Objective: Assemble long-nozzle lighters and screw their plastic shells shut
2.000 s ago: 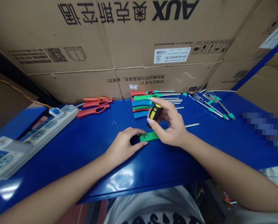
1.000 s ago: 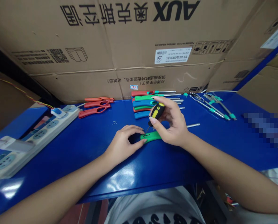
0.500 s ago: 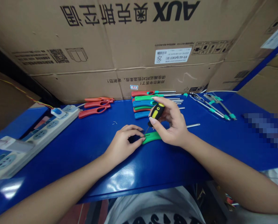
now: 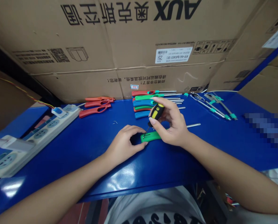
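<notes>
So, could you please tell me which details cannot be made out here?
All in the head view:
Middle of the green handle: behind the right grip.
Tip of the screwdriver: too small to tell what it touches.
Smallest print on the white label: too small.
Pale loose bits: too small to identify.
Object at right: pixelated.

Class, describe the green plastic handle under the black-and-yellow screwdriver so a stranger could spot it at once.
On the glossy blue table, find the screwdriver in the right hand. Its tip points down at the green plastic handle, steadied by the left hand. Unlike the red, green and blue handles grouped near the brown cardboard, this one lies alone, between both hands.
</notes>
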Tool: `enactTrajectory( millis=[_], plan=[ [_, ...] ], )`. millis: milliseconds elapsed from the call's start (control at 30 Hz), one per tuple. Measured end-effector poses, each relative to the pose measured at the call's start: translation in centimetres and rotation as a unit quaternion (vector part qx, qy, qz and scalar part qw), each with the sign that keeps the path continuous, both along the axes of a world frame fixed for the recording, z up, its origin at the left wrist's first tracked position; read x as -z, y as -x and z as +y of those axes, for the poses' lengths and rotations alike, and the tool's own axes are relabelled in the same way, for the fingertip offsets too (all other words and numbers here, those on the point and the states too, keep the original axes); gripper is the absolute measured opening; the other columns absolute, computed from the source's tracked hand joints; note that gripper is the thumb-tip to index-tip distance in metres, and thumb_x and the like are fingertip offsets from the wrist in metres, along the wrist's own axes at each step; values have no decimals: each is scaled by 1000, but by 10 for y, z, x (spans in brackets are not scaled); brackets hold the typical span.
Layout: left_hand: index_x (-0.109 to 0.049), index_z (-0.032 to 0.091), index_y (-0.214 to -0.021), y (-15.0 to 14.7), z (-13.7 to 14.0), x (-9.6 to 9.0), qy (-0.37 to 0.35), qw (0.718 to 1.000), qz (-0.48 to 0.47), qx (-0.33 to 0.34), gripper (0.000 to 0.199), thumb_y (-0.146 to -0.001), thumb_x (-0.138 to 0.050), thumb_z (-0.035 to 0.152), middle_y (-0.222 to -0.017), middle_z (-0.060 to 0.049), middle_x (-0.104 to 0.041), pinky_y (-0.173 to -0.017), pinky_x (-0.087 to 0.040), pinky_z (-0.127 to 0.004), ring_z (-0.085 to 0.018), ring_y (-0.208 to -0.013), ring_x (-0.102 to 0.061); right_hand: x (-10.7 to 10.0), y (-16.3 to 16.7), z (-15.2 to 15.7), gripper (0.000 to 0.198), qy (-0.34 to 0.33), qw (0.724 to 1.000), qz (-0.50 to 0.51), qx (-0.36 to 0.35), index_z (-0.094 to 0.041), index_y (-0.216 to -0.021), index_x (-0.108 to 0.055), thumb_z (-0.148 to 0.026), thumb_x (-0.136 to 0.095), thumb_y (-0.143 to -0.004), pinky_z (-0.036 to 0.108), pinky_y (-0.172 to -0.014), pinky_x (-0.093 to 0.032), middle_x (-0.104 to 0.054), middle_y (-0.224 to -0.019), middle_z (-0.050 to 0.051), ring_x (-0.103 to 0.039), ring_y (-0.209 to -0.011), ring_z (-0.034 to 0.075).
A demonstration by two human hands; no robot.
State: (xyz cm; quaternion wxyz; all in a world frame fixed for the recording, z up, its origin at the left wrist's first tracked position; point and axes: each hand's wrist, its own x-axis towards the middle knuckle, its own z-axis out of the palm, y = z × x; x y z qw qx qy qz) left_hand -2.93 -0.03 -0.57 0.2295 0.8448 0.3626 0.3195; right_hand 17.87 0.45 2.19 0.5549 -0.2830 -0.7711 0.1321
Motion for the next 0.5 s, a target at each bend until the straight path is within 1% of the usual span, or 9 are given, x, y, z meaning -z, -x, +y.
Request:
enactTrajectory(
  millis=[267, 500],
  plan=[
    [-71, 21, -104, 0, 1, 0, 9, 1000, 19, 1, 26, -80, -78, 18, -104, -3, -77, -88, -51, -38, -23, -95, -66, 1, -1, -1, 59, 10, 1000, -5, 4, -30, -147, -41, -23, -63, -93, 31, -60, -66, -58, -141, 10, -72, -85, 18],
    [-72, 21, -104, -1, -1, -1, 23, 999, 24, -5, 25, -80, -78, 18, -103, -2, -78, -86, -52, -37, -22, -93, -65, -1, -1, -1, 58, 2, 1000, -8, 5, -29, -147, -41, -22, -63, -93, 31, -60, -66, -57, -142, 10, -72, -88, 19]
  ],
)
